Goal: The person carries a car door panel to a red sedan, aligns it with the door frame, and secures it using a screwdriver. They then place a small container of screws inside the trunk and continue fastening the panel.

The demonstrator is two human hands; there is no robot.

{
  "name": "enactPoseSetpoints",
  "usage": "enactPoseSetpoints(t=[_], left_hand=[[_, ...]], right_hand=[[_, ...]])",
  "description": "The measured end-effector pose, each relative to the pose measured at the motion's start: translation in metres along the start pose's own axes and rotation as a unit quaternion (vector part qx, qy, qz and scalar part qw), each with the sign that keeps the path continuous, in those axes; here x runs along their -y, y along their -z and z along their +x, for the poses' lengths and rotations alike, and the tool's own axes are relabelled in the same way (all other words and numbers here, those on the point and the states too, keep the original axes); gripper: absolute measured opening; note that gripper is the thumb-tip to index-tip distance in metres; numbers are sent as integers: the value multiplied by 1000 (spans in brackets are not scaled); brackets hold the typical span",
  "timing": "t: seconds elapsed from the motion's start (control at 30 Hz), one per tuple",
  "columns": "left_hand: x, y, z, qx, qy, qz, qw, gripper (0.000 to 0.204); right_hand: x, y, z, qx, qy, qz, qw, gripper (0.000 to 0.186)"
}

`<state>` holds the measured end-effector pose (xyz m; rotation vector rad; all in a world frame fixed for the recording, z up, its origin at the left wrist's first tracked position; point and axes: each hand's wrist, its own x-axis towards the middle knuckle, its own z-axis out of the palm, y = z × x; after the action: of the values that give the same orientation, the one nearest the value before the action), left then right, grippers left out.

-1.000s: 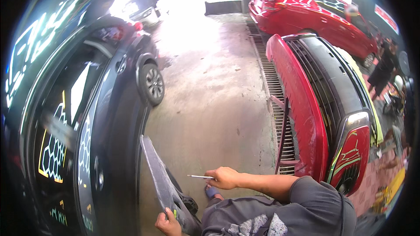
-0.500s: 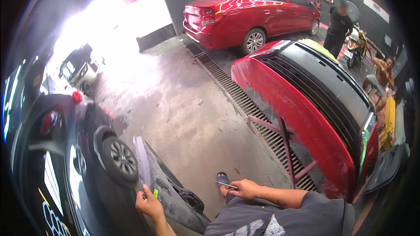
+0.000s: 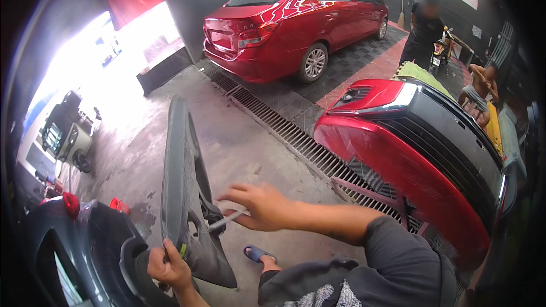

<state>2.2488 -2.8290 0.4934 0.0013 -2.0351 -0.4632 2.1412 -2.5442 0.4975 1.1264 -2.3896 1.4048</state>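
My left hand (image 3: 170,264) is closed on the near edge of a long dark grey car panel (image 3: 175,176), by a small yellow-green tag. The panel stands tilted up in front of me, with openings and ribs along its right side. My right hand (image 3: 259,206) reaches across to that side and holds a thin, pale, stick-like tool (image 3: 226,220). The tool's tip is at the openings; motion blur hides its exact kind and whether it touches the panel.
A dark car (image 3: 85,250) stands close on my left. At right, a red bumper (image 3: 392,165) with a black grille rests on a stand beside a floor drain grate (image 3: 273,119). Behind are a red sedan (image 3: 284,28), a standing person (image 3: 422,34) and a seated person (image 3: 479,88).
The grey panel has swung more upright in my left hand. My right hand has moved left and forward with the thin tool, from near my body to the panel's side. The view has shifted.
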Motion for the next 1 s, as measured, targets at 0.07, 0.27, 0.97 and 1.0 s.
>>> enactPoseSetpoints(t=[0.07, 0.27, 0.97, 1.0], left_hand=[[61, -59, 51, 8, -22, -39, 999, 42], [250, -261, 221, 33, -24, -128, 991, 47], [617, -769, 707, 435, 33, -417, 797, 60], [645, -790, 730, 366, 31, -445, 817, 56]], right_hand=[[-12, -4, 103, -45, 103, -29, 993, 43], [-113, -49, 355, 17, 151, -203, 967, 69], [-465, -112, 984, 162, -196, 7, 967, 44], [-478, -123, 1017, 134, -199, 1, 971, 44]])
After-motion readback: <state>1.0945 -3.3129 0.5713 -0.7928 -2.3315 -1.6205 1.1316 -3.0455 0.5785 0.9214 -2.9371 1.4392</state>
